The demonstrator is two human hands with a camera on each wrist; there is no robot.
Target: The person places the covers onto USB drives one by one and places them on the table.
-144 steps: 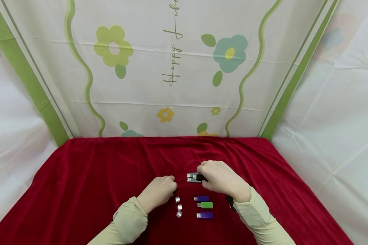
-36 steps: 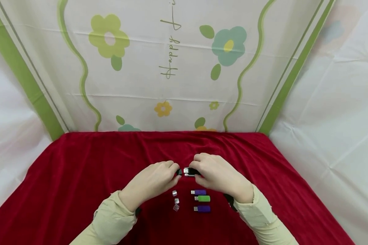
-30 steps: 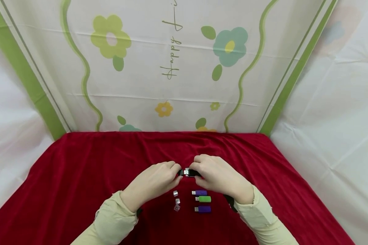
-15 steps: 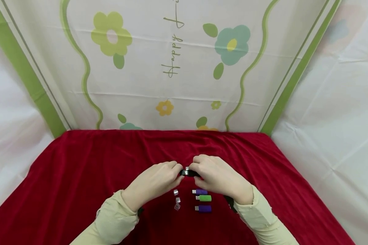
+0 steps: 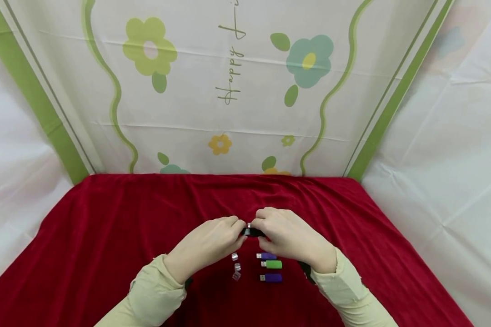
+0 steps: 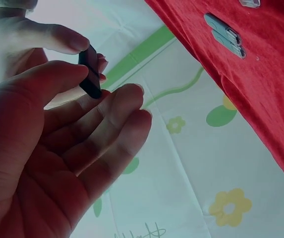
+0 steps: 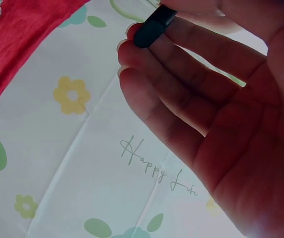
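Note:
Before me in the head view, both hands meet at a black USB stick (image 5: 254,233) held above the cloth. My right hand (image 5: 292,236) pinches its body between thumb and fingertips. At the other end my left hand (image 5: 207,240) pinches the stick's black cap (image 6: 93,88), which sits over the plug; a thin seam shows between the two in the left wrist view. Two grey USB sticks (image 6: 223,32) lie side by side beyond, mostly hidden by my right hand in the head view. The right wrist view shows the black end (image 7: 151,32) against the fingertips.
Closer to me lie a purple USB stick (image 5: 268,256), a green one (image 5: 272,264) and another purple one (image 5: 272,278), plugs bare and pointing left. Left of them are three clear caps (image 5: 237,267). A red cloth (image 5: 147,204) covers the table; a printed curtain (image 5: 253,113) hangs behind.
My left hand has come up and rightward with the black cap, meeting the stick in my right hand. The silver plug, bare about a second ago, is now covered by the cap.

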